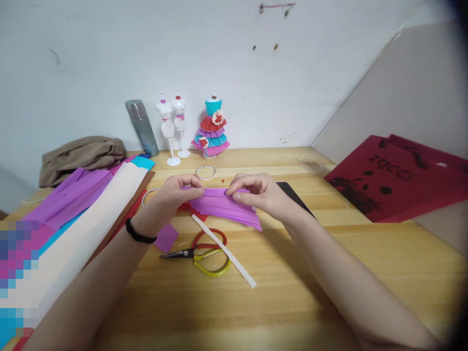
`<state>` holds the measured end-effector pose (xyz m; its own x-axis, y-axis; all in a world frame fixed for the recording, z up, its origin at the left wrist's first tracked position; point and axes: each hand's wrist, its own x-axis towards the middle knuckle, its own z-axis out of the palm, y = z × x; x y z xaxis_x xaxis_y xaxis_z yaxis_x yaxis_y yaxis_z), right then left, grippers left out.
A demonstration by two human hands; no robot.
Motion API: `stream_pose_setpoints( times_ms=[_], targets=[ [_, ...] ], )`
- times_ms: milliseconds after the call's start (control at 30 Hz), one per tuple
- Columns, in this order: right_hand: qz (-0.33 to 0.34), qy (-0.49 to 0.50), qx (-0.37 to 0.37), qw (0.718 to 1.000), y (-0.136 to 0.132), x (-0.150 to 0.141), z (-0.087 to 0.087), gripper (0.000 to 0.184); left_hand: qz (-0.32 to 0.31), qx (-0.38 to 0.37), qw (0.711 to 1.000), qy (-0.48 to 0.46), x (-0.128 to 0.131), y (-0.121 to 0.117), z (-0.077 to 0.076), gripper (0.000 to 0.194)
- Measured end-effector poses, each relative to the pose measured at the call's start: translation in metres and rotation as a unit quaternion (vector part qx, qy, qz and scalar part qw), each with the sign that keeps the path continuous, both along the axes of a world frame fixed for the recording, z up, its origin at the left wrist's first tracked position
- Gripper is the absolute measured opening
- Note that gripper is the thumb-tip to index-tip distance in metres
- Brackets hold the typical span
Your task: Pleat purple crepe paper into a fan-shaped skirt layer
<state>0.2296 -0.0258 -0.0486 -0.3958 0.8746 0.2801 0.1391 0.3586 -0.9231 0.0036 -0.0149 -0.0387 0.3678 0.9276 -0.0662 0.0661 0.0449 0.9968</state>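
Between my two hands a strip of purple crepe paper (226,207) is stretched, folded into pleats along its length. My left hand (179,189) pinches its left end, thumb against fingers. At the upper right of the strip, my right hand (258,191) pinches the edge the same way. Red paper (195,213) shows partly behind the strip. Just below lie scissors (195,253) with one red and one yellow handle, and a narrow white strip (228,256) crosses over the handles. A small purple paper piece (166,239) rests beside my left wrist.
Coloured paper sheets (106,195) pile up at the left, near a brown cloth (82,156). By the wall stand a flask (142,127), two white mini mannequins (168,129) and one in a ruffled paper dress (212,129). A red paper bag (395,180) is at right.
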Motion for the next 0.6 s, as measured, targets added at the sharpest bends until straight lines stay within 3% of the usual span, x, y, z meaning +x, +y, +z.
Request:
stream_pose_setpoints(
  times_ms=[100, 233, 433, 600],
  targets=[
    [-0.028, 0.019, -0.056, 0.998, -0.0019, -0.0025, -0.002, 0.008, 0.021, -0.015, 0.999, -0.031, 0.0007, 0.0001, 0.0003, 0.019],
    [-0.029, 0.034, -0.106, 0.993, -0.0007, -0.0012, -0.0051, 0.01, 0.001, -0.002, 0.999, -0.054, -0.0018, 0.0023, -0.0014, 0.016],
    [-0.027, 0.052, -0.122, 0.991, 0.0022, 0.001, -0.0064, 0.013, -0.013, 0.04, 0.999, -0.013, -0.0071, 0.0067, -0.0073, 0.016],
    [-0.035, 0.048, -0.136, 0.989, 0.0001, 0.0001, -0.0032, 0.02, -0.006, 0.012, 0.999, -0.036, -0.0053, 0.0046, -0.0039, 0.015]
  ],
)
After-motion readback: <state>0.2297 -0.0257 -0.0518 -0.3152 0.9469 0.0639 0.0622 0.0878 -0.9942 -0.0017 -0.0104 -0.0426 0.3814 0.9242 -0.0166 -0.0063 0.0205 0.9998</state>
